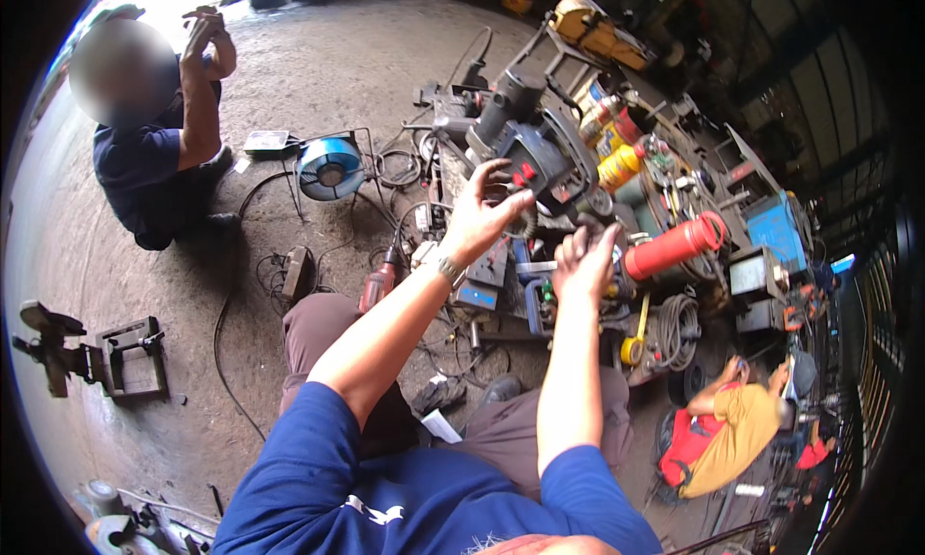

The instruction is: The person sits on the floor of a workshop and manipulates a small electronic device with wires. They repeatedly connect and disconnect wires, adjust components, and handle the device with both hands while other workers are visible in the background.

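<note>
A dark grey power machine (541, 155) with a motor housing, a curved handle and red switches stands on the cluttered workbench in front of me. My left hand (482, 215) is at its near left side, thumb and fingers spread beside the red switches. Whether the fingertips touch the housing I cannot tell. Lower and to the right, my right hand (586, 264) is raised with its fingers loosely bent and apart, nothing visible in it. A red cylinder (674, 248) lies just right of that hand. Below it is a blue tool (535, 300), partly hidden.
A red drill (379, 283) stands by my left knee. Beyond it is a blue fan (330, 168), with cables across the floor. Yellow tape (632, 351) and a coiled cable (677, 331) are at right. One person (154, 160) squats far left; another (734, 430) works lower right.
</note>
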`<state>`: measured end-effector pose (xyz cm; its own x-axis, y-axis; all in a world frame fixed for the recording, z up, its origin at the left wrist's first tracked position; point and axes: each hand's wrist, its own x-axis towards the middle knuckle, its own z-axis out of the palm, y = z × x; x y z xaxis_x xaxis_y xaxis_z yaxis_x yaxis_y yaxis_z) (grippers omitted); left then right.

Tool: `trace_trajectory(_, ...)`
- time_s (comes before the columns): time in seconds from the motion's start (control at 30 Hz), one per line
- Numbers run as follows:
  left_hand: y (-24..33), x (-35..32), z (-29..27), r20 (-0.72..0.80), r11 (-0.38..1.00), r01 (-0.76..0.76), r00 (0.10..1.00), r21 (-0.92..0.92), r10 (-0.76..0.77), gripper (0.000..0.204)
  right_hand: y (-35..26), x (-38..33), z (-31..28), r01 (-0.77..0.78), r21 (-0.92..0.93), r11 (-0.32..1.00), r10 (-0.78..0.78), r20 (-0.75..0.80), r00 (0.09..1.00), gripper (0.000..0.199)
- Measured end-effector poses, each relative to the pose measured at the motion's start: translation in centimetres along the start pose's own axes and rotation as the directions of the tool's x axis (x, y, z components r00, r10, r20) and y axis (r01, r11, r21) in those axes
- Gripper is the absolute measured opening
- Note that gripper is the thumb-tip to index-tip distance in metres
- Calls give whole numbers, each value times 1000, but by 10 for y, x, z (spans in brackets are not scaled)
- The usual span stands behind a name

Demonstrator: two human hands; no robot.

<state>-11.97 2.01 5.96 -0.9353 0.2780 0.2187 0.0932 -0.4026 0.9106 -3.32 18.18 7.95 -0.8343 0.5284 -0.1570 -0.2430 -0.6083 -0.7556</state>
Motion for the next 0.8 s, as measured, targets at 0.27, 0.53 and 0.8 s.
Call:
trace_trajectory(0.27,-21,-42,-17,-58,1000,-5,998,-4,5,51,22,10,18,82,-390,917,9,226,974,72)
trace_trajectory(0.53,0,-43,-33,-322,994,-99,941,38,106,16,19,5,-1,184,-269,945,-208,-64,976,60)
trace_trajectory(0.8,-13,-47,-31,-495,966,-9,860,-258,-124,17,21,-2,0,211,-147,966,-225,-86,971,53)
